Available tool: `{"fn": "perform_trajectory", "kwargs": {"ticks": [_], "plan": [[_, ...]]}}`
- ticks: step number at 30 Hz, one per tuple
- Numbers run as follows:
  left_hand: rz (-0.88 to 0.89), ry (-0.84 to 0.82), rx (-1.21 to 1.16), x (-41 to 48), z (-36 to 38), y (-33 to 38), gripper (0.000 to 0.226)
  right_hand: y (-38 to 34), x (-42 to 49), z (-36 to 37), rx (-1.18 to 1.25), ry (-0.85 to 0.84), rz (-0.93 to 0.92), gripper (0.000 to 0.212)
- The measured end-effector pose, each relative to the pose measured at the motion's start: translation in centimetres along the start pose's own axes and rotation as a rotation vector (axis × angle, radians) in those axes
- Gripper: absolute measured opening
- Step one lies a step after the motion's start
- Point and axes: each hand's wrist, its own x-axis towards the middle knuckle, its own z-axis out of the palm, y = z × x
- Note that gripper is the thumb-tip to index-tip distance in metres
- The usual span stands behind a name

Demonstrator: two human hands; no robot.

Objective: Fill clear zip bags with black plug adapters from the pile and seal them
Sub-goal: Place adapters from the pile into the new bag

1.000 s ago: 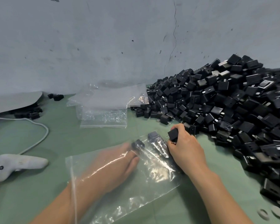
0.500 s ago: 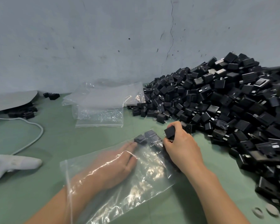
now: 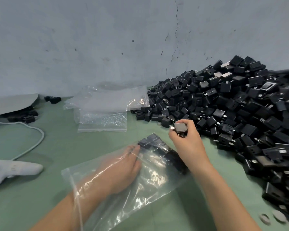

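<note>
Filling is judged to be in hand: a black plug adapter [image 3: 179, 127] is pinched in the right hand [image 3: 187, 144] beside the pile [image 3: 232, 105], the left hand [image 3: 123, 165] is laid flat-fingered inside the clear zip bag [image 3: 150, 189] on the counter [image 3: 40, 205], and the bag's mouth must next be reached.

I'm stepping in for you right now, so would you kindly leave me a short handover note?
Left hand: flat inside the open bag, touching the adapters at its far end.
Right hand: pinches one adapter outside the bag, near the pile.
Done: a few adapters bagged.
To do: insert the held adapter, add more from the pile, seal the bag; spare bags lie behind.
</note>
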Motion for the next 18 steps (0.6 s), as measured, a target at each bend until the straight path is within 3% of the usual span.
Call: {"fn": "perform_trajectory", "kwargs": {"ticks": [5,8,10,12,14,18], "plan": [[0.065,0.320,-0.324,-5.4,-1.4,0.0,0.032,-1.5,-0.6,-0.2,0.693,-0.088,0.285,0.022],[0.020,0.314,-0.542,-8.9,-3.4,-2.5,0.029,-2.0,-1.9,0.4,0.936,-0.177,0.414,0.013],[-0.097,0.340,-0.560,-11.0,-5.3,-4.0,0.035,-2.5,-3.1,0.8,1.036,-0.207,0.476,0.010],[-0.228,0.510,-0.604,-12.9,-6.9,-5.6,0.050,-3.4,-4.3,1.1,1.097,-0.236,0.495,0.009],[-0.302,0.707,-0.657,-14.5,-8.4,-6.7,0.050,-4.4,-5.3,1.3,1.155,-0.289,0.487,0.010],[-0.202,0.825,-0.832,-15.0,-8.0,-3.7,0.048,-6.3,-7.5,2.8,1.149,-0.424,0.451,0.030]]}}
